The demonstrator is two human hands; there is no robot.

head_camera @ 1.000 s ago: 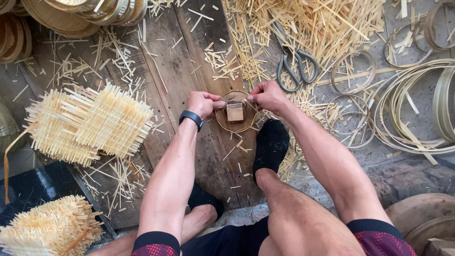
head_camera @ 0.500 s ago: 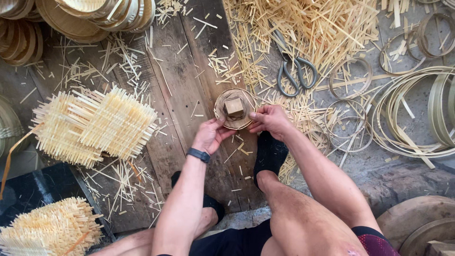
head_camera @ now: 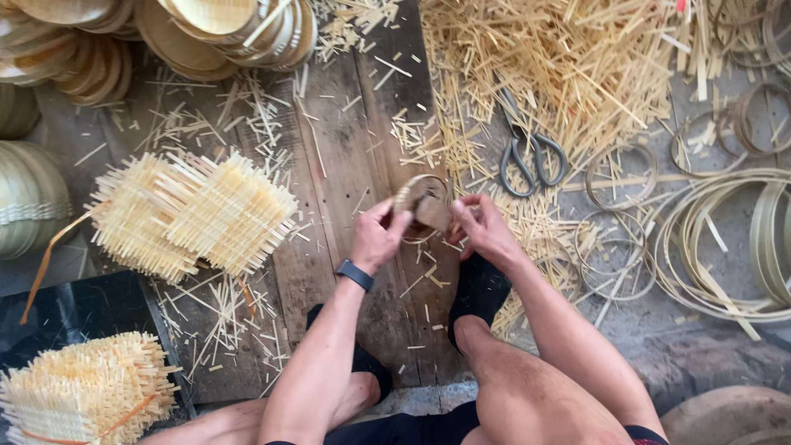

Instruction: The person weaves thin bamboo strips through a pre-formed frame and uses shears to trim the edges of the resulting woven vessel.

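My left hand (head_camera: 376, 239) and my right hand (head_camera: 484, 228) both grip a small round bamboo ring with a wooden block (head_camera: 428, 208) set in it, lifted and tilted above the wooden board (head_camera: 346, 156). A dark watch sits on my left wrist. Grey scissors (head_camera: 531, 156) lie just beyond my right hand on loose bamboo strips.
Stacks of woven bamboo mats (head_camera: 185, 214) lie at left, another bundle (head_camera: 82, 391) at lower left. Round woven trays (head_camera: 222, 29) are piled at the top. Bamboo rings (head_camera: 622, 177) and coiled strips (head_camera: 733, 247) lie at right. My feet in black socks (head_camera: 478, 288) rest on the board.
Both hands pulled back from the ring on the board, then took hold of it again and lifted it tilted. The camera has moved closer.
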